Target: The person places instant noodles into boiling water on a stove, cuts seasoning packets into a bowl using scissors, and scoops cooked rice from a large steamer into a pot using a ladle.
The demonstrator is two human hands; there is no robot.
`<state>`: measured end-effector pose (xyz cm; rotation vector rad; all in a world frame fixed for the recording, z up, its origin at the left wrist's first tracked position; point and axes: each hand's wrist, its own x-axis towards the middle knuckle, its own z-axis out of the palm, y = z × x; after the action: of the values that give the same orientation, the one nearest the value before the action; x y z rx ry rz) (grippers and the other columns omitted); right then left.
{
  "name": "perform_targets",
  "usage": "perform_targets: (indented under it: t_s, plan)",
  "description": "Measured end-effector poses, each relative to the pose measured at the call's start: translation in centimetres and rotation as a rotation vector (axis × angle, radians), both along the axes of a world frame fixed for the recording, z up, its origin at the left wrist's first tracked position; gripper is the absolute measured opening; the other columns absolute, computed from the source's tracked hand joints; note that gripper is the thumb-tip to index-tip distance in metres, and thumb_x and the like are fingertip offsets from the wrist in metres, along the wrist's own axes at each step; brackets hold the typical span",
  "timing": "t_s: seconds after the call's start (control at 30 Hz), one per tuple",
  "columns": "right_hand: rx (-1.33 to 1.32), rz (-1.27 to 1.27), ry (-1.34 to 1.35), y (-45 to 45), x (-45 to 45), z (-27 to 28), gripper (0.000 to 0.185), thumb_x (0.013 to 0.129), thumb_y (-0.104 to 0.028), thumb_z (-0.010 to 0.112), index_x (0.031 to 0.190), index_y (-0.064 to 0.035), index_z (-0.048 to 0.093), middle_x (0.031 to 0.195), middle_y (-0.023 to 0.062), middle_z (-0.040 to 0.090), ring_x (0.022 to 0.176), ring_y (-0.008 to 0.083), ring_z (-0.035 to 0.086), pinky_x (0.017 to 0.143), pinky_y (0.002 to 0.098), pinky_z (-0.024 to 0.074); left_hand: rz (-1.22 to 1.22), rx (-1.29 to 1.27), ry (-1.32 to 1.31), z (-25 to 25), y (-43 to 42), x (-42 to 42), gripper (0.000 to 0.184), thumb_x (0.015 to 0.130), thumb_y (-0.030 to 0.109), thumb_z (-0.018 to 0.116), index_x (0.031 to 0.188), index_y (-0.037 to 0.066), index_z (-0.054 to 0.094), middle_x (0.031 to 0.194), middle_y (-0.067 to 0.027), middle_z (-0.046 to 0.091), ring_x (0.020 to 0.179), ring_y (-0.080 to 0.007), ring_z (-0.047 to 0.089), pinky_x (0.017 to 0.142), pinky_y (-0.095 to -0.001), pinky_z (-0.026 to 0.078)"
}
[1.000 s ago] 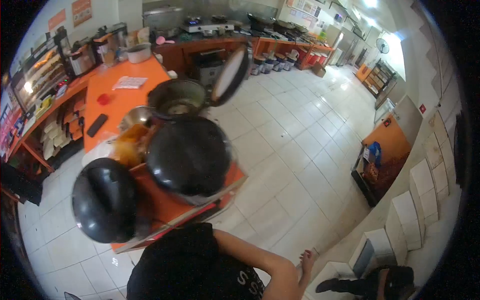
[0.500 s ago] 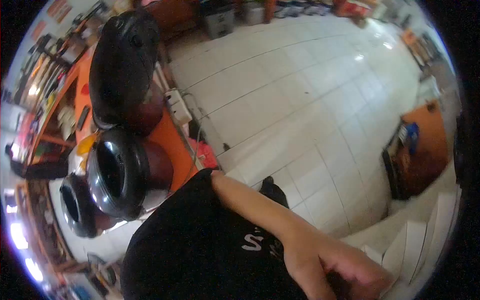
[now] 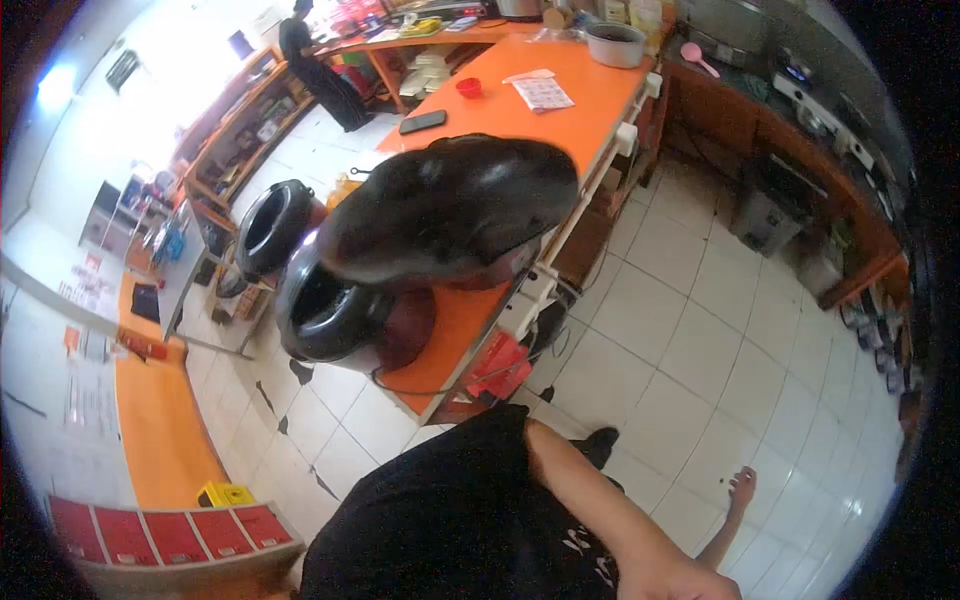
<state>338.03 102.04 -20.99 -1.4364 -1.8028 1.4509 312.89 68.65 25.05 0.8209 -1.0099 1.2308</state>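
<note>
My left hand [image 3: 685, 583], partly cut off at the bottom edge, has its fingers hidden. My right hand [image 3: 742, 485] is small at the lower right, over the tiled floor, its fingers apart and nothing visible in it. Both are away from the orange table [image 3: 540, 90]. Near its closer end stand a large dark lidded pot [image 3: 450, 210], a black-rimmed pot or cooker [image 3: 350, 310], and a similar one [image 3: 278, 230] farther left. Beyond them are a phone [image 3: 423, 122], a red cup [image 3: 469, 88], a printed paper [image 3: 543, 92] and a metal pot [image 3: 615, 45].
A person [image 3: 325, 75] in black stands by the back counter. Cables and a red bag [image 3: 498, 365] are by the table's near end. A grey bin [image 3: 770, 215] stands under the right counter with a stove [image 3: 825, 125]. A red-panelled case [image 3: 175, 535] is lower left.
The view has turned left, bringing in the person and the left-hand wall. My left hand has slipped mostly out of frame; my right hand, unseen half a second ago, shows again.
</note>
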Motion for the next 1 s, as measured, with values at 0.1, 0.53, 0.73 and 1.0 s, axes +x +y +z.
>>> perform_targets:
  t_s: [0.1, 0.53, 0.73, 1.0]
  plan:
    - [-0.261, 0.149, -0.178, 0.3, -7.1, 2.5, 0.029, 0.08, -0.007, 0.052, 0.109, -0.0106, 0.052, 0.088, 0.004, 0.058, 0.071, 0.0128, 0.059, 0.052, 0.0247, 0.046, 0.169, 0.061, 0.0, 0.6, 7.8, -2.6, 0.019, 0.09, 0.01, 0.055, 0.087, 0.0, 0.039, 0.074, -0.006, 0.042, 0.065, -0.0132, 0.042, 0.059, -0.0249, 0.033]
    - [-0.494, 0.559, -0.546, 15.7, -17.2, -4.9, 0.024, 0.085, -0.018, 0.054, 0.102, -0.0012, 0.054, 0.083, 0.0105, 0.06, 0.071, 0.0186, 0.058, 0.056, 0.0322, 0.0475, 0.623, -0.059, -0.027, 1.2, 34.7, -16.2, 0.025, 0.089, 0.015, 0.057, 0.084, -0.004, 0.042, 0.071, -0.0052, 0.041, 0.06, -0.0146, 0.04, 0.054, -0.0269, 0.032]
    - [-0.384, 0.482, -0.526, 39.1, -33.5, -0.8, 0.024, 0.086, -0.019, 0.053, 0.1, 0.0002, 0.055, 0.082, 0.0108, 0.06, 0.07, 0.0188, 0.057, 0.057, 0.0339, 0.047, 0.84, 0.012, 0.267, 3.1, 45.5, -26.1, 0.023, 0.09, 0.017, 0.058, 0.084, -0.003, 0.047, 0.069, -0.0056, 0.044, 0.059, -0.0139, 0.04, 0.053, -0.0281, 0.034]
    - [-0.223, 0.479, -0.419, 60.9, -56.7, 4.4, 0.025, 0.086, -0.02, 0.053, 0.097, 0.0022, 0.056, 0.081, 0.0111, 0.059, 0.068, 0.0191, 0.055, 0.059, 0.0362, 0.0464, 0.918, -0.356, 0.93, 0.2, 50.0, -38.1, 0.034, 0.089, 0.02, 0.059, 0.117, 0.004, 0.046, 0.078, -0.009, 0.059, 0.063, -0.0157, 0.054, 0.054, -0.0276, 0.043]
